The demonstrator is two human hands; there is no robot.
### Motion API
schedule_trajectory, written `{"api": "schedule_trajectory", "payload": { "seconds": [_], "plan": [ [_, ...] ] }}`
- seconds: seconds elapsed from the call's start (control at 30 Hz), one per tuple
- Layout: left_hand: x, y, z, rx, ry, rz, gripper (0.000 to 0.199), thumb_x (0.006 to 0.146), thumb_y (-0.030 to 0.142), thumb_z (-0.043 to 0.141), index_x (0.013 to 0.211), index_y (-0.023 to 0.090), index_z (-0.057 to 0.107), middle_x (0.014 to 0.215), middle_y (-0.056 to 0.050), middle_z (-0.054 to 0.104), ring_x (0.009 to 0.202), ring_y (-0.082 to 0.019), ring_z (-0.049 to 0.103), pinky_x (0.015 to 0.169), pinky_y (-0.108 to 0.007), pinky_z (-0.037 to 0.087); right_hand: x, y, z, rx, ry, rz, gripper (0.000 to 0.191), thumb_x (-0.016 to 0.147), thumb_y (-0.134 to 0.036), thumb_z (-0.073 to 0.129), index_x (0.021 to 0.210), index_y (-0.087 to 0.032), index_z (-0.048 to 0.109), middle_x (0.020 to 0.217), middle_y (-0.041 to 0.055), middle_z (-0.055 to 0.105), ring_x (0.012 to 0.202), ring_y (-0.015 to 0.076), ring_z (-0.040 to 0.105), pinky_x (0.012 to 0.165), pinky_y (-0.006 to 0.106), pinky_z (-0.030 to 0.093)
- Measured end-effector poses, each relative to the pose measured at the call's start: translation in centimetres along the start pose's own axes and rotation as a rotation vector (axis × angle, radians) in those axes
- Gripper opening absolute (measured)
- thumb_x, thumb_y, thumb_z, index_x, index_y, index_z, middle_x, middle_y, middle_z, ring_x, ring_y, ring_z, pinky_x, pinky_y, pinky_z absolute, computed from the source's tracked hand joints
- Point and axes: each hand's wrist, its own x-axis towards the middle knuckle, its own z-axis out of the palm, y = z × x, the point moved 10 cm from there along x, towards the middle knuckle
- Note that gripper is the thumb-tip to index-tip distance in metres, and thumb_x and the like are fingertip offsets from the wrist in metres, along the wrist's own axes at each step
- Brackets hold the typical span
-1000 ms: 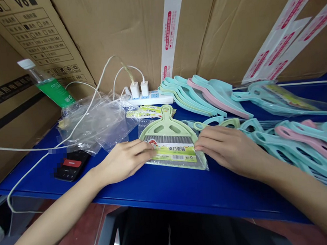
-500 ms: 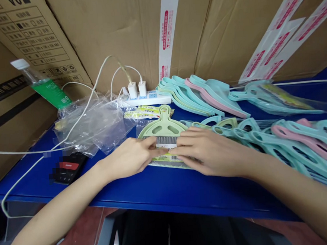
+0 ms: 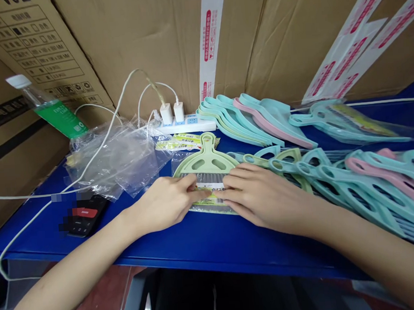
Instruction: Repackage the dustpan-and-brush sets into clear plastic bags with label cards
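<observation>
A small pale green dustpan (image 3: pixel 205 160) with a grey-bristled brush (image 3: pixel 205 178) lies flat on the blue table inside a clear bag with a yellow-green label (image 3: pixel 210 201). My left hand (image 3: pixel 162 203) presses its fingertips onto the bag from the left. My right hand (image 3: pixel 263 199) lies on it from the right, fingers spread. The fingertips of both hands nearly meet over the label, hiding most of it and the lower bristles.
Stacks of teal and pink dustpans (image 3: pixel 372 190) crowd the table's right side, with more (image 3: pixel 247 119) behind. At left are crumpled clear bags (image 3: pixel 115 159), a phone (image 3: pixel 85 215), a white power strip (image 3: pixel 187 124), a bottle (image 3: pixel 49 109) and loose cables. Cardboard boxes form the back.
Both hands have slid inward from the bag's sides onto its middle, now covering the label. The view has drifted slightly, so the table's contents sit further left.
</observation>
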Motion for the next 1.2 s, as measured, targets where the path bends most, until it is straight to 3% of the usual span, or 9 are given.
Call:
{"api": "schedule_trajectory", "payload": {
  "seconds": [0.2,0.4,0.7,1.2],
  "plan": [
    [-0.1,-0.8,-0.2,-0.025,0.012,-0.074,0.047,0.085,0.005,0.043,0.113,0.029,0.071,0.085,-0.001,0.060,0.060,-0.014,0.058,0.053,-0.027,0.046,-0.4,0.3,-0.2,0.012,-0.014,0.024,0.016,0.087,-0.013,0.058,0.083,-0.019,0.073,0.073,0.0024,0.063,0.071,0.0191,0.053,0.073,0.033,0.037],
    [-0.2,-1.5,-0.4,-0.038,-0.003,-0.131,0.049,0.082,0.002,0.044,0.110,0.032,0.073,0.084,-0.003,0.059,0.076,-0.018,0.062,0.057,-0.026,0.046,-0.8,0.6,-0.4,-0.031,-0.034,0.019,0.016,0.088,-0.017,0.059,0.083,-0.021,0.074,0.075,0.0028,0.063,0.075,0.0197,0.052,0.072,0.033,0.035],
    [-1.0,-2.7,-0.5,-0.078,-0.022,-0.193,0.053,0.079,-0.001,0.045,0.105,0.034,0.075,0.076,-0.001,0.053,0.068,-0.015,0.057,0.053,-0.024,0.039,-1.6,1.7,-0.7,0.055,-0.082,0.078,0.018,0.089,-0.020,0.061,0.078,-0.024,0.076,0.072,0.0031,0.058,0.077,0.0212,0.048,0.070,0.033,0.031],
    [-2.5,-5.0,-0.1,-0.222,-0.064,-0.275,0.056,0.081,-0.001,0.041,0.104,0.038,0.075,0.072,0.000,0.051,0.059,-0.011,0.049,0.052,-0.022,0.031,-3.8,4.0,0.1,0.205,-0.284,0.231,0.020,0.091,-0.027,0.058,0.095,-0.029,0.078,0.072,0.0016,0.071,0.067,0.0190,0.058,0.070,0.036,0.037]
  ]
}}
